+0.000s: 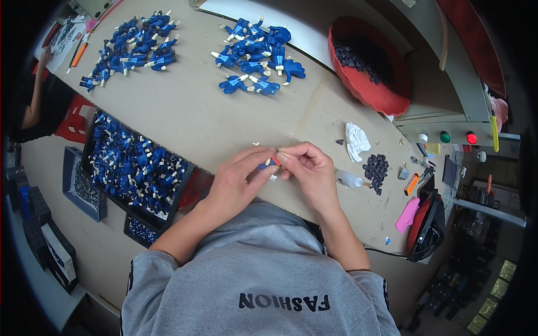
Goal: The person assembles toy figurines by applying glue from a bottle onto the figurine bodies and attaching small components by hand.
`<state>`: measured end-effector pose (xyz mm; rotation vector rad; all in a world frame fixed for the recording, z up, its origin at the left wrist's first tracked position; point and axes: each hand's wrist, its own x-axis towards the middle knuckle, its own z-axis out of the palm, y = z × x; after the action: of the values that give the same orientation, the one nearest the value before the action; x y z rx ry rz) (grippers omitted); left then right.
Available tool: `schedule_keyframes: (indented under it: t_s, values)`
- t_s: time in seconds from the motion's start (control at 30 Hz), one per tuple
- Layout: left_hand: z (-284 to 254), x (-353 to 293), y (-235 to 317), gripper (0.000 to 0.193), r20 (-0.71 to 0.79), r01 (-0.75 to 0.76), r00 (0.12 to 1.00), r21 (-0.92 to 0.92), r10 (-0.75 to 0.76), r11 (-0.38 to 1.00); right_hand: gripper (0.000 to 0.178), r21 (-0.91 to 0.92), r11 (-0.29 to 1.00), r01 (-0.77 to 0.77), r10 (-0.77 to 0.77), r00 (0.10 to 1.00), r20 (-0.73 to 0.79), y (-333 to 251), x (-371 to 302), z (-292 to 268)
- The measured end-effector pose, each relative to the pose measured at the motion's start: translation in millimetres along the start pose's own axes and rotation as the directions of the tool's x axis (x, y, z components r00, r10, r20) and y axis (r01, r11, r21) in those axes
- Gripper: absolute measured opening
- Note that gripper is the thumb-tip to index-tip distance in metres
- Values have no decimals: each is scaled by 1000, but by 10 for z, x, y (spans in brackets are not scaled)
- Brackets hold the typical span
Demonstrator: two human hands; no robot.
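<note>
Above the near edge of the workbench, my two hands meet at the fingertips. My left hand (240,175) is closed on a small blue figure (263,166), mostly hidden by the fingers. My right hand (311,172) pinches at its end, where a small orange-red bit (275,161) shows between the thumbs. What exactly the right fingertips grip is hidden. A clear plastic bottle (349,179) lies just right of my right hand, and a heap of small dark pieces (376,172) is beyond it. Tiny cream pieces (255,144) lie close to my fingers.
Blue figures lie in two groups, one far left (134,47) and one far middle (258,56). A black crate of figures (134,162) stands left. A red bowl (367,96) with dark pieces, crumpled white tissue (356,143) and an orange cutter (412,184) are right. Another person's arm (37,92) shows far left.
</note>
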<state>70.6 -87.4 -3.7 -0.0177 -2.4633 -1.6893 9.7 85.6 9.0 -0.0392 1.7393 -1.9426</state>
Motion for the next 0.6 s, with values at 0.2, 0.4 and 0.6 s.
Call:
schedule_keyframes:
  t_s: [0.2,0.4,0.6]
  values:
    - [-3,19,15,30,18,60,998,-82,-58,995,10,-24,1000,-9,8,999,-37,40,-29,-53]
    - [-1,15,-12,30,-4,39,999,-70,-39,997,11,159,986,-60,61,998,-1,48,-34,-137]
    - [-6,9,-19,29,6,42,999,-33,-42,999,11,46,997,55,-54,998,-25,27,50,78]
